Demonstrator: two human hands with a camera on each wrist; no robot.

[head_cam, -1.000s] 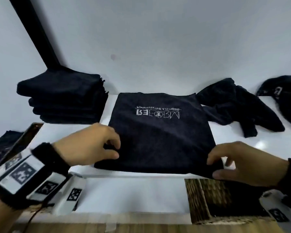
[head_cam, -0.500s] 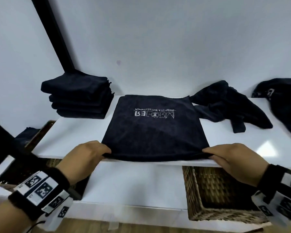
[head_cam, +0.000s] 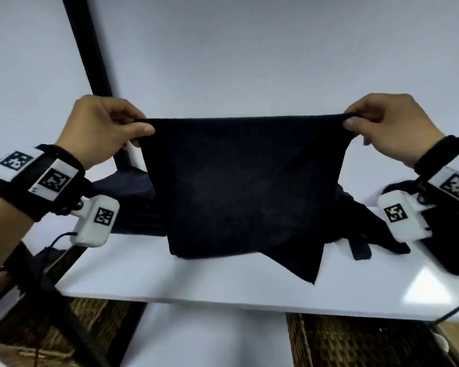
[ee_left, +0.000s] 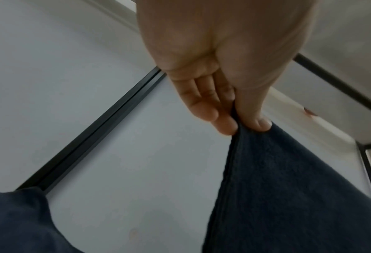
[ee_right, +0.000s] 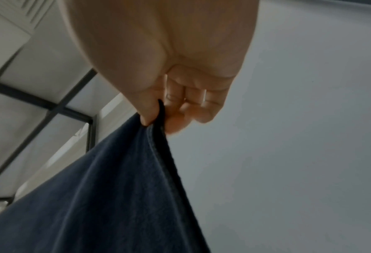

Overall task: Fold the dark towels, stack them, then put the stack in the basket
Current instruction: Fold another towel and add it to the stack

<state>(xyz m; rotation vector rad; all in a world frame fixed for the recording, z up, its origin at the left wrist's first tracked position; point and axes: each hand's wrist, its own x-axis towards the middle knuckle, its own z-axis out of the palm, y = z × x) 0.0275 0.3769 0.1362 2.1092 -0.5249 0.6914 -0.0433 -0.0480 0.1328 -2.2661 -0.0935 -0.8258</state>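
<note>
A dark towel (head_cam: pixel 239 186) hangs stretched between my two hands above the white shelf (head_cam: pixel 223 282). My left hand (head_cam: pixel 109 128) pinches its upper left corner between thumb and fingers (ee_left: pixel 234 126). My right hand (head_cam: pixel 382 125) pinches the upper right corner (ee_right: pixel 156 119). The towel's lower edge touches the shelf, and one loose corner points down toward the front edge. A stack of folded dark towels (head_cam: pixel 133 205) stands behind on the left, mostly hidden. A wicker basket (head_cam: pixel 355 343) sits below the shelf at the right.
Unfolded dark towels (head_cam: pixel 366 234) lie on the shelf at the right, behind the hanging one. A black post (head_cam: pixel 88 49) rises at the left. Another wicker basket (head_cam: pixel 45 337) sits below the shelf at the left. A white wall stands behind.
The towel lay flat on the shelf with both hands at its near corners. Both hands have since lifted those corners, so the towel hangs upright between them.
</note>
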